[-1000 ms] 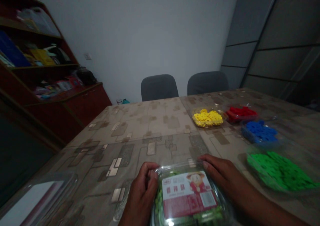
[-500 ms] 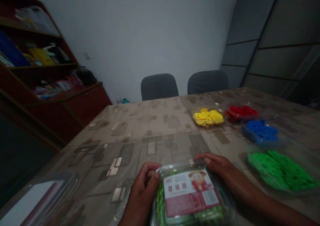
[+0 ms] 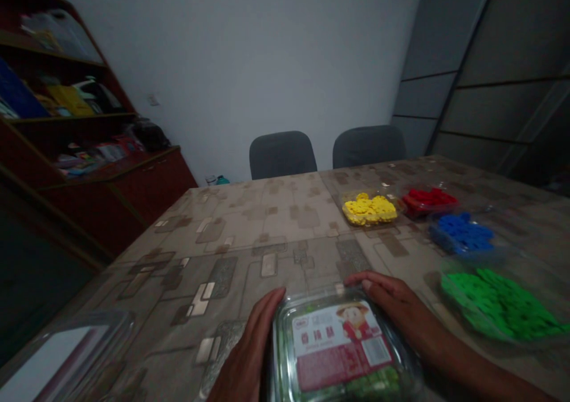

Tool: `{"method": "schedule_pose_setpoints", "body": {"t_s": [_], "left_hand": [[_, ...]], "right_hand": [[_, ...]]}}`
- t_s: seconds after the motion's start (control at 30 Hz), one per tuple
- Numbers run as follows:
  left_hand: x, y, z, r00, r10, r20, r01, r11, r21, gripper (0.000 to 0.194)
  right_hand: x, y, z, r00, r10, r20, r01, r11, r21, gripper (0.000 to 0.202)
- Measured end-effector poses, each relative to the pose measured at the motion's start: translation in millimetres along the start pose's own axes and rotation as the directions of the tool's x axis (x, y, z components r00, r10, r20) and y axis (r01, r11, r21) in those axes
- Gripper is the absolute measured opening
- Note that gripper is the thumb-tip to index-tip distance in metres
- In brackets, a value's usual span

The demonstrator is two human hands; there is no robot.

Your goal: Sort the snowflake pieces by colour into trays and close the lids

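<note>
A clear plastic box (image 3: 338, 348) with a red and white label on its lid and green pieces inside stands at the table's near edge. My left hand (image 3: 252, 345) lies along the box's left side, fingers stretched forward, fingertips at its far left corner. Across the far right corner rests my right hand (image 3: 392, 298), its fingers and thumb around the rim. To the right are open clear boxes of green pieces (image 3: 501, 304), blue pieces (image 3: 463, 233), red pieces (image 3: 428, 200) and yellow pieces (image 3: 369, 209).
Another clear container (image 3: 57, 354) with a pale label lies at the left near edge of the patterned table (image 3: 240, 218). Behind the table stand two dark chairs (image 3: 282, 154), (image 3: 369, 145). A cabinet with shelves (image 3: 111, 167) is at the left.
My left hand has straightened its bent fingers and now lies flat against the box's side. The right hand still rests on the box. The view has shifted slightly.
</note>
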State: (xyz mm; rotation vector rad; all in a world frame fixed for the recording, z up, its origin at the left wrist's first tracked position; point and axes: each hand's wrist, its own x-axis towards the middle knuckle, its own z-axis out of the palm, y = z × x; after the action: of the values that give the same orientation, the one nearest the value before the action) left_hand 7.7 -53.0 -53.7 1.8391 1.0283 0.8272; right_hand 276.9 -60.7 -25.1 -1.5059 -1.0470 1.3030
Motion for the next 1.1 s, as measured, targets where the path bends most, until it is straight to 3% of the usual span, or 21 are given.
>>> {"method": "schedule_pose_setpoints", "body": {"t_s": [0.07, 0.2, 0.3, 0.57, 0.8, 1.1], "left_hand": [[-2, -14, -1.9, 0.995, 0.036, 0.09, -0.043, 0.996, 0.072, 0.093], [-4, -43, 4.6, 0.987, 0.118, 0.11, -0.133, 0.982, 0.134, 0.087], [-6, -52, 8.8, 0.986, 0.139, 0.097, -0.149, 0.983, 0.112, 0.088], [-10, -38, 8.9, 0.995, 0.067, 0.069, -0.073, 0.993, 0.096, 0.094], [-11, -40, 18.4, 1.0, 0.012, -0.005, -0.011, 0.984, 0.178, 0.086], [-10, -28, 18.6, 0.995, -0.093, -0.035, 0.091, 0.995, -0.047, 0.098]], "right_hand": [[0, -4, 0, 1.0, -0.003, -0.019, 0.003, 1.0, -0.009, 0.04], [-2, -12, -1, 1.0, 0.012, -0.028, -0.013, 1.0, -0.028, 0.041], [-5, -15, -3, 0.999, 0.037, -0.023, -0.038, 0.998, -0.047, 0.043], [-1, -3, -1, 1.0, 0.018, 0.008, -0.018, 1.0, 0.012, 0.044], [-7, -14, -4, 0.998, 0.049, 0.049, -0.049, 0.999, -0.006, 0.04], [-8, 2, -5, 0.995, -0.072, 0.074, 0.079, 0.993, -0.092, 0.041]]}}
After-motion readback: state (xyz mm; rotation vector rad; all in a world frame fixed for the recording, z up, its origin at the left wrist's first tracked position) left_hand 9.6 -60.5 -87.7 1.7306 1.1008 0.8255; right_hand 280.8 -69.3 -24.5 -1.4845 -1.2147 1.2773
